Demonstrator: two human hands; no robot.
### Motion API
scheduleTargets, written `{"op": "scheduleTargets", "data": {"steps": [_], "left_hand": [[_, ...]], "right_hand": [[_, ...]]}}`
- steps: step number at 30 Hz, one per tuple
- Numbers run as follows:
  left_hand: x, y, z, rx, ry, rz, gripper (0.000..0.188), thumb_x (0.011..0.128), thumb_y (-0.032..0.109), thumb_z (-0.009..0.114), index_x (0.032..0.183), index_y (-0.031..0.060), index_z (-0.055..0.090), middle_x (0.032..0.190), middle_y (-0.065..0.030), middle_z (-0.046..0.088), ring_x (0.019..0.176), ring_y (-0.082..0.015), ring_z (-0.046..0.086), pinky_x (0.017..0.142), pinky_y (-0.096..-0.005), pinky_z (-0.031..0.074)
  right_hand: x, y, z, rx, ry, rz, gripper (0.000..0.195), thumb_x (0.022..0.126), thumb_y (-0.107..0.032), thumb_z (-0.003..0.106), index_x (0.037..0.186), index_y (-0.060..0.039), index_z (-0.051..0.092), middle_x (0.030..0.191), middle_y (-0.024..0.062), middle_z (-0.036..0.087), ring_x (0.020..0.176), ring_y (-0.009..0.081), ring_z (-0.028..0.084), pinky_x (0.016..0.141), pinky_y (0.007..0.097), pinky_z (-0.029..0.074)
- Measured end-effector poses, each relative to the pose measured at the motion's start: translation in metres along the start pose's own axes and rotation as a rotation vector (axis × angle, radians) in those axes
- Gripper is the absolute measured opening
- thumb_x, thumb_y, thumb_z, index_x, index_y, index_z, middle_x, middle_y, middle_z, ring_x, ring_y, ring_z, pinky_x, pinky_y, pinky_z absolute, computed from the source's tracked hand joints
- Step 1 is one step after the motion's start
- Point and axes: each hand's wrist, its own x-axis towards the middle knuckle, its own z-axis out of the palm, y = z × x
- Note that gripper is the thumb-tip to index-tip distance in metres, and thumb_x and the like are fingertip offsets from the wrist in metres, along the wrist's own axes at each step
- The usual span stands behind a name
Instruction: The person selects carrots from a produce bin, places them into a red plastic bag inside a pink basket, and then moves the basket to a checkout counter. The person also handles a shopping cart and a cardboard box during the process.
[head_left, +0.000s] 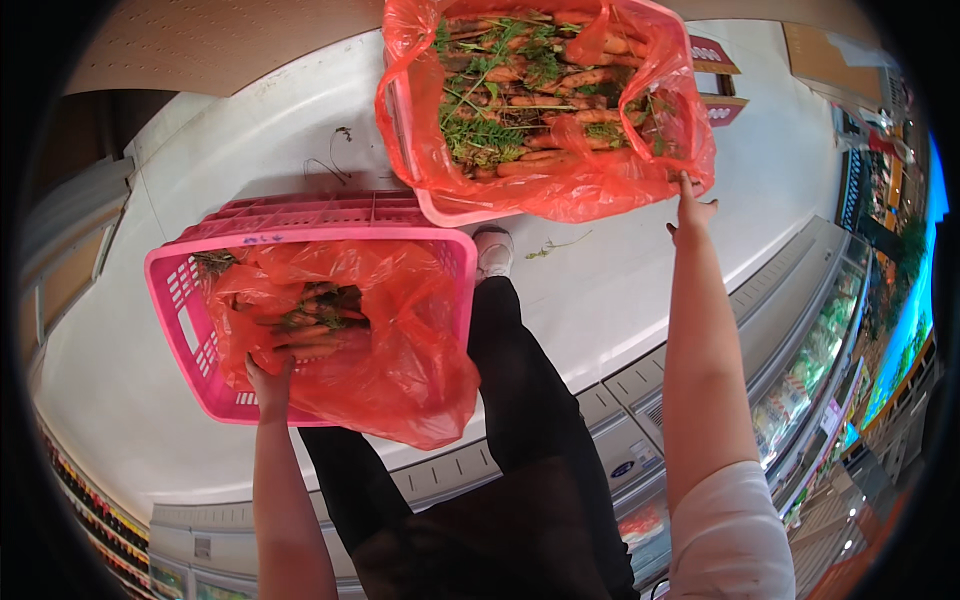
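A pink plastic basket (306, 234) stands before me on the left, lined with a red plastic bag (409, 322). Through the bag's mouth several carrots (311, 334) with green tops show. My left hand (268, 381) reaches over the near left side of this basket, at the bag by the carrots; its fingertips are partly hidden. Farther off, a second pink basket (457, 217) holds many carrots (555, 101) with leafy tops in another red plastic bag (592, 191). My right hand (693, 208) is at this bag's near right corner, fingers apart, one fingertip at the plastic.
Refrigerated display cases (795, 360) with packed goods run along the right and behind me. A dark red box (716, 56) is beyond the far basket, and a cardboard box (832, 67) stands at upper right. Loose green sprigs (555, 246) lie on the white floor (600, 285).
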Motion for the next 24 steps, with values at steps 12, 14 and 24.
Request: {"op": "scheduleTargets", "data": {"steps": [12, 14, 24], "left_hand": [[-0.023, 0.048, -0.011, 0.315, 0.291, -0.377, 0.101, 0.06, 0.042, 0.075, 0.136, 0.0134, 0.015, 0.14, -0.0181, 0.016, 0.127, -0.0375, 0.021, 0.099, -0.0484, 0.03], [-0.024, 0.06, -0.018, 0.296, 0.305, -0.403, 0.102, 0.061, 0.042, 0.075, 0.137, 0.0154, 0.013, 0.141, -0.0137, 0.015, 0.129, -0.0331, 0.017, 0.097, -0.0517, 0.031], [0.038, 0.085, -0.046, 0.446, 0.223, -0.149, 0.081, 0.069, 0.026, 0.07, 0.135, 0.0116, 0.025, 0.134, -0.0102, 0.036, 0.125, -0.0278, 0.032, 0.097, -0.054, 0.028]], "right_hand": [[-0.164, -0.106, 0.019, 0.181, -0.943, -0.943, 0.057, 0.083, -0.016, 0.058, 0.13, 0.0036, 0.032, 0.132, 0.017, 0.037, 0.122, 0.0248, 0.036, 0.101, 0.0343, 0.03], [-0.232, -0.076, 0.0, 0.131, -0.922, -1.17, 0.057, 0.076, -0.011, 0.062, 0.125, 0.0025, 0.039, 0.127, 0.0178, 0.042, 0.118, 0.0276, 0.04, 0.099, 0.0352, 0.032], [-0.395, 0.14, 0.026, -1.272, -1.235, -1.561, 0.068, 0.069, -0.034, 0.069, 0.129, -0.0246, 0.039, 0.135, 0.0151, 0.032, 0.119, 0.0396, 0.037, 0.096, 0.0622, 0.022]]}}
